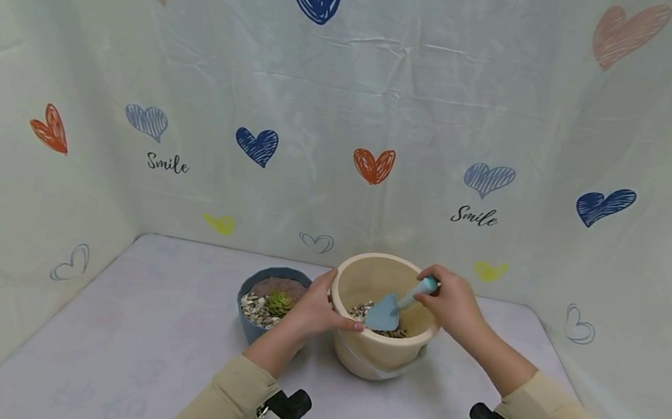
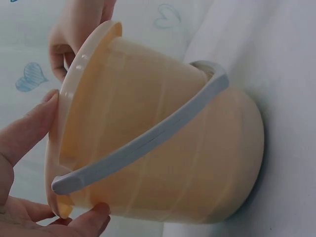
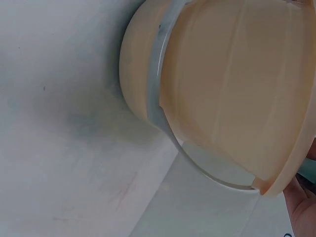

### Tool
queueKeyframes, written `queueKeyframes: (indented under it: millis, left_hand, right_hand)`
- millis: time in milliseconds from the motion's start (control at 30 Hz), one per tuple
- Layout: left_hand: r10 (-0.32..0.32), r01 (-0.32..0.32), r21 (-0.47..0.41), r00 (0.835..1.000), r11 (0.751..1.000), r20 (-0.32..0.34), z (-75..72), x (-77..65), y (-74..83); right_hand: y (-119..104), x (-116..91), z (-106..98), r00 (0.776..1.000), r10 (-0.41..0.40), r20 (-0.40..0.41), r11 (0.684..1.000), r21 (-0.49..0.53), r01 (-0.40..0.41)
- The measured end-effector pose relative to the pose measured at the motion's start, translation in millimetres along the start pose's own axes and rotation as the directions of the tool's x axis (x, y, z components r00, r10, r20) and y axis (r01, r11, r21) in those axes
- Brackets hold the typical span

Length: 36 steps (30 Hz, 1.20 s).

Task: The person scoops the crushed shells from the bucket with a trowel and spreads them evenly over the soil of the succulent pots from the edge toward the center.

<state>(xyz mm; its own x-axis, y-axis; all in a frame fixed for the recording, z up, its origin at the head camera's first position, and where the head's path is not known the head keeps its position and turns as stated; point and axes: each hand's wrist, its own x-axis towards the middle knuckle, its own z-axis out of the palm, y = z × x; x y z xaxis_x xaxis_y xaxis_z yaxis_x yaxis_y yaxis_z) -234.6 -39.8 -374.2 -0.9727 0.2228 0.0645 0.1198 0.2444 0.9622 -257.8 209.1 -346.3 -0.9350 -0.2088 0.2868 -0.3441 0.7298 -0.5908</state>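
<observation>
A cream plastic bucket [image 1: 375,355] stands upright on the table, with pebbles [image 1: 399,331] visible at its bottom. My left hand [image 1: 319,307] holds the bucket at its left side. In the left wrist view, the thumb [image 2: 34,126] lies at the rim and other fingers rest against the outer wall. With my right hand [image 1: 450,301] I grip the handle of a light blue toy shovel [image 1: 384,314], its blade tilted down inside the bucket. The grey bucket handle [image 2: 143,140] hangs down along the outside. In the right wrist view the bucket hides most of the shovel.
Left of the bucket, partly behind my left hand, stands a blue-grey pot [image 1: 250,331] with a green succulent [image 1: 279,302], pale pebbles and brown soil. A white cloth [image 1: 156,342] covers the table. Behind it hangs a curtain [image 1: 355,88] printed with hearts.
</observation>
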Motion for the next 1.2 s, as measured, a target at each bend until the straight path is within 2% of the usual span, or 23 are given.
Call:
queueKeyframes:
  millis: [133, 367, 600, 867, 1067, 1200]
  left_hand:
    - [0.015, -0.015, -0.008, 1.000, 1.000, 0.010, -0.3, -0.4, 0.4]
    - [0.039, -0.038, -0.023, 0.999, 0.999, 0.029, -0.8, 1.0, -0.8]
    - [-0.019, 0.019, 0.000, 1.000, 1.000, 0.006, 0.8, -0.5, -0.4]
    - [-0.022, 0.022, -0.012, 1.000, 1.000, 0.008, 1.4, 0.3, -1.5]
    - [-0.024, 0.024, -0.014, 1.000, 1.000, 0.007, 0.6, 1.0, -2.2]
    - [-0.026, 0.026, 0.001, 1.000, 1.000, -0.002, 0.3, -0.3, -1.3]
  right_hand:
    - [-1, 2, 4, 1.000, -0.018, 0.006, 1.000, -0.009, 0.018]
    - [-4, 1, 11, 0.999, -0.034, 0.042, 0.998, 0.049, 0.032]
    - [-8, -1, 15, 0.993, -0.037, 0.111, 0.991, 0.136, 0.021]
    - [-7, 1, 11, 0.984, -0.075, 0.161, 0.987, 0.153, 0.050]
    - [-4, 1, 7, 0.977, -0.025, 0.210, 0.975, 0.221, -0.023]
    - [-2, 1, 4, 0.970, 0.044, 0.238, 0.951, 0.288, -0.114]
